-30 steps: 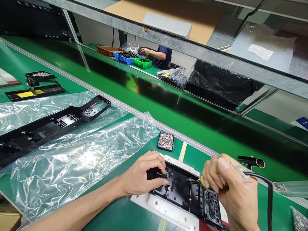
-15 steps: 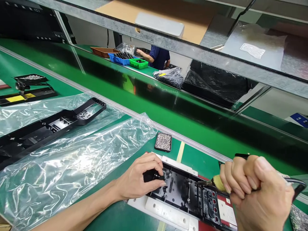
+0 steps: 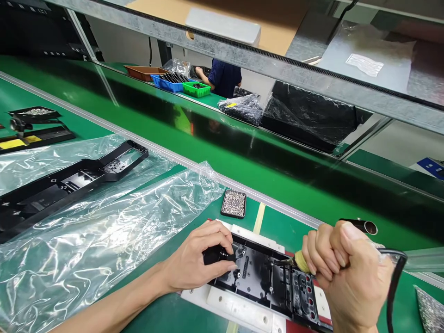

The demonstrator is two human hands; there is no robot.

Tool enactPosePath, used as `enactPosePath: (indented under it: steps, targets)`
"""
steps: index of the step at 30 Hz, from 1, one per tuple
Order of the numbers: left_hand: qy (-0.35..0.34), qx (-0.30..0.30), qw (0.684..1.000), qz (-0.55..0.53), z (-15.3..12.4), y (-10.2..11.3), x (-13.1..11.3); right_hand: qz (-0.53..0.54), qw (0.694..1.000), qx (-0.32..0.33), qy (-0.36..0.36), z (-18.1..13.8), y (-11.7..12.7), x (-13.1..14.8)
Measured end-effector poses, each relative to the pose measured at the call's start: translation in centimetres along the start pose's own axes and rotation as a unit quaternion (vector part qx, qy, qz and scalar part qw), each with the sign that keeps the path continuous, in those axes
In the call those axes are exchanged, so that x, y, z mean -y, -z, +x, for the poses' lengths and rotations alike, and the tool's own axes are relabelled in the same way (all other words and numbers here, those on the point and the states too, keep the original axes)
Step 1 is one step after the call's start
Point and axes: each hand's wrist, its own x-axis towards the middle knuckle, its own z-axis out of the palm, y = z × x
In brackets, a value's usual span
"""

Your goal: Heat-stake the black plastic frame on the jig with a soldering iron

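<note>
My right hand [image 3: 352, 273] is wrapped around a soldering iron [image 3: 301, 262] with a yellow grip and a black cord. The iron's thin tip points left, at a small metal post on the upper side of a black plastic housing [image 3: 255, 273]. Whether the tip touches the post I cannot make out. My left hand [image 3: 204, 254] curls over the left end of this housing, fingers and thumb closed around a dark rounded part there. Beneath the housing lies a white fixture [image 3: 222, 300] on a red base. A small black tray [image 3: 233, 203] of tiny metal pieces sits just behind it.
On the left, a longer black housing [image 3: 74, 182] rests on clear plastic film [image 3: 114, 240]. A black tubular holder [image 3: 367, 226] stands beyond my right hand, and a bag of metal bits [image 3: 430, 307] is at the right edge. A metal shelf [image 3: 222, 48] crosses overhead; a person [image 3: 225, 78] works behind.
My right hand and the soldering iron have moved left, bringing the tip to the metal post. The tubular holder now shows behind the hand. My left hand keeps its grip.
</note>
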Motion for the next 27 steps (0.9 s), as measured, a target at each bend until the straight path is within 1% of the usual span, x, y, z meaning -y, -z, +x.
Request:
enactPosePath:
  steps: [4,8,12,16,27]
  targets:
    - [0.001,0.002,1.0,0.0,0.1,0.1,0.0,-0.007,1.0,0.01,-0.014,-0.1,0.2,-0.3]
    - [-0.004,0.001,1.0,0.0,0.2,0.0,0.0,-0.018,0.999,0.023,-0.013,-0.3,0.2,-0.7]
    - [-0.004,0.001,1.0,-0.004,0.1,0.0,0.0,-0.024,1.0,0.004,-0.006,-0.6,-0.5,-0.8]
    - [0.0,-0.004,1.0,-0.005,0.1,0.0,-0.1,-0.022,1.0,0.008,-0.002,-0.8,-1.1,-0.7]
    - [0.008,-0.005,1.0,-0.012,0.1,-0.1,-0.1,-0.033,0.999,-0.01,0.01,-1.0,-1.6,-1.0]
